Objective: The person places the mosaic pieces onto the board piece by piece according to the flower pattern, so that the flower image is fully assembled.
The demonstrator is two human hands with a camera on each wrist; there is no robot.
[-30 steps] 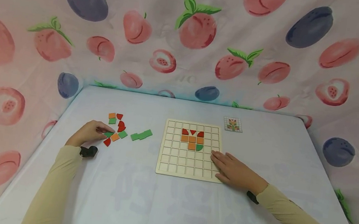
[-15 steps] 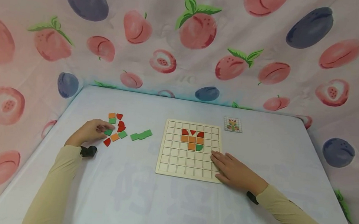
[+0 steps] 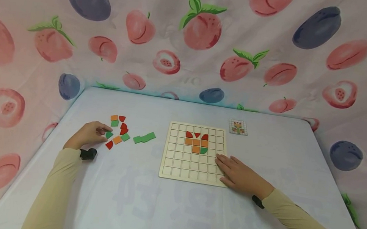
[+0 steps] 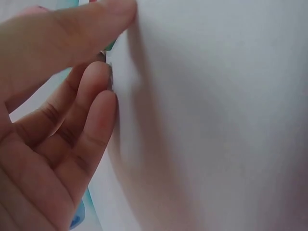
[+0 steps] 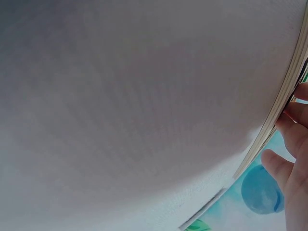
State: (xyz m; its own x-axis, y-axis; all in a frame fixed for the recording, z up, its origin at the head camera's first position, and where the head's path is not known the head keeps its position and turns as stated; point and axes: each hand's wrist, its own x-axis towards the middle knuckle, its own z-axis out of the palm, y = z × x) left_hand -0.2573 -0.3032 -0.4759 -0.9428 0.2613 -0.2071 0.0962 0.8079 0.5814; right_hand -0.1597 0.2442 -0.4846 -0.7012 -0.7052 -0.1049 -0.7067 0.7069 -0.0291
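Observation:
My left hand (image 3: 89, 134) is at the left among small flat tiles, pinching a green rounded tile (image 3: 109, 135) between thumb and fingertips. In the left wrist view only a sliver of green (image 4: 110, 46) shows behind the thumb. My right hand (image 3: 242, 176) lies with fingers extended over the right edge of a square wooden grid board (image 3: 176, 173). Its fingertips touch the board's edge in the right wrist view. On the board, red tiles (image 3: 189, 134) top a group of orange tiles (image 3: 196, 142), with a green quarter-circle tile (image 3: 204, 151) at the lower right.
Around the left hand lie a red quarter-circle tile (image 3: 109, 144), an orange square tile (image 3: 117, 140) and several others. A row of green square tiles (image 3: 144, 137) sits between them and the board. Behind the board's right corner lies a small pattern card (image 3: 238, 127).
The left hand has shifted slightly left with the green tile, which has turned and now shows a rounded outline. The right hand and board have stayed put.

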